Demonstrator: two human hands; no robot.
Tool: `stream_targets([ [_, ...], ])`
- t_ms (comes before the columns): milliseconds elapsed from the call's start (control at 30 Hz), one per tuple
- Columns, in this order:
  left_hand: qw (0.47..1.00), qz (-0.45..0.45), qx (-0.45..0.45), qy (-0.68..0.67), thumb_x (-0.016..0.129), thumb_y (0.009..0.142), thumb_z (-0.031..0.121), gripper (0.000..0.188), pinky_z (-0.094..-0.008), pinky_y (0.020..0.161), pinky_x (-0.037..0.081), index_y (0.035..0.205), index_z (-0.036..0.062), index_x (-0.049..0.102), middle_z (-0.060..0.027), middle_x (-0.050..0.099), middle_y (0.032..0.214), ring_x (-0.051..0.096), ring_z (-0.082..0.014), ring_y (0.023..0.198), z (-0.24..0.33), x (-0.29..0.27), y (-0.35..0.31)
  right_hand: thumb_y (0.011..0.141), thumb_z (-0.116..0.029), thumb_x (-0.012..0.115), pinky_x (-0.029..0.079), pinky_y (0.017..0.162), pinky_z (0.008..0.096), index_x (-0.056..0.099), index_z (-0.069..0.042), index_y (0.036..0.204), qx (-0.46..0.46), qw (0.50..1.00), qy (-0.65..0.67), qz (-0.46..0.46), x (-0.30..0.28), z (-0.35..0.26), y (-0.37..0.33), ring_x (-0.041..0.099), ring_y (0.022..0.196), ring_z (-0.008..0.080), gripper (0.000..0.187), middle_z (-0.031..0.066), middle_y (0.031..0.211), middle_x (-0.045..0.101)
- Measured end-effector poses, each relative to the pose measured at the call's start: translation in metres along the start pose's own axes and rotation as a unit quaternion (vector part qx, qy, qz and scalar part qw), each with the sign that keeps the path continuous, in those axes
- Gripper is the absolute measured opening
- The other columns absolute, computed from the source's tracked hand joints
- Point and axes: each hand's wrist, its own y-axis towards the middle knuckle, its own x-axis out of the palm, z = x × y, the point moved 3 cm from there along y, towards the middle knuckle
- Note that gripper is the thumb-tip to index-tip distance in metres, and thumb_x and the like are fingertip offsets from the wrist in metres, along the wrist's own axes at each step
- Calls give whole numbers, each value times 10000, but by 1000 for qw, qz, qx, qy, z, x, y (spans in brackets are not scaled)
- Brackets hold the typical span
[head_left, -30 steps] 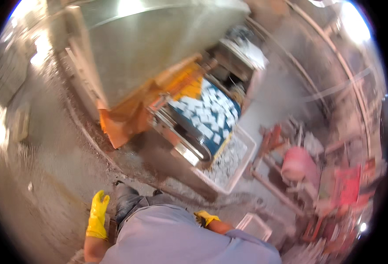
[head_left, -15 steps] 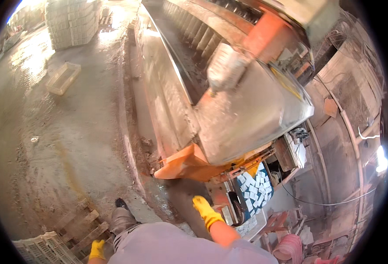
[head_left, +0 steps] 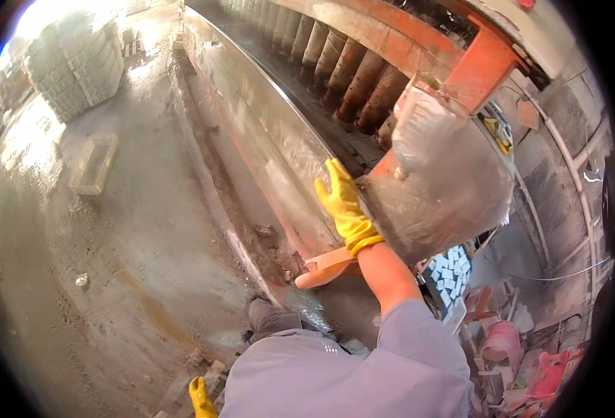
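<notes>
if the rollers (head_left: 382, 97) are turning, a slip over the long metal side panel (head_left: 272, 132), slanting away just ahead, could mean a nasty pinch. the right hand (head_left: 343, 207) is spread wide by the panel's edge, nothing visible in it, contact unclear; the left hand (head_left: 201, 398) sits low, its opening and hold impossible to tell.

Strong light at upper left bleaches the crate stack (head_left: 76, 73), glares off the wet floor (head_left: 37, 143) and glints along the metal trough (head_left: 265, 132). Fisheye distortion bends the blackened margins.
</notes>
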Motion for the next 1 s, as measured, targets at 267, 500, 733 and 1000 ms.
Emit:
stream_targets([
  [267, 990, -59, -45, 120, 723, 1018, 296, 475, -392, 1029, 493, 1351, -23, 611, -150, 667, 1292, 627, -251, 1161, 150, 30, 57, 893, -543, 751, 572, 942, 469, 459, -28, 1527, 326, 868, -247, -284, 83, 38, 87, 722, 1113, 343, 867, 191, 1191, 728],
  [500, 973, -69, -96, 196, 714, 1022, 300, 512, -407, 1075, 471, 1397, -22, 581, -168, 640, 1352, 609, -269, 1226, 250, 23, 163, 921, -553, 715, 579, 895, 491, 489, -47, 1518, 325, 865, -207, -322, 151, 46, 153, 731, 1070, 360, 814, 202, 1210, 717],
  [733, 979, -66, 9, 191, 705, 1027, 305, 550, -422, 1120, 449, 1442, -20, 551, -185, 614, 1411, 590, -287, 1291, 423, 51, 298, 907, -498, 751, 595, 877, 477, 534, -45, 1430, 318, 895, -193, -247, 249, 54, 235, 742, 1034, 363, 726, 185, 1128, 741],
  [1000, 957, -120, 89, 248, 698, 1025, 267, 570, -427, 1188, 405, 1478, -29, 518, -214, 567, 1499, 532, -319, 1406, 553, 97, 454, 934, -516, 708, 604, 756, 461, 680, -100, 1298, 306, 916, -227, -123, 305, 53, 275, 760, 868, 327, 554, 123, 944, 773],
])
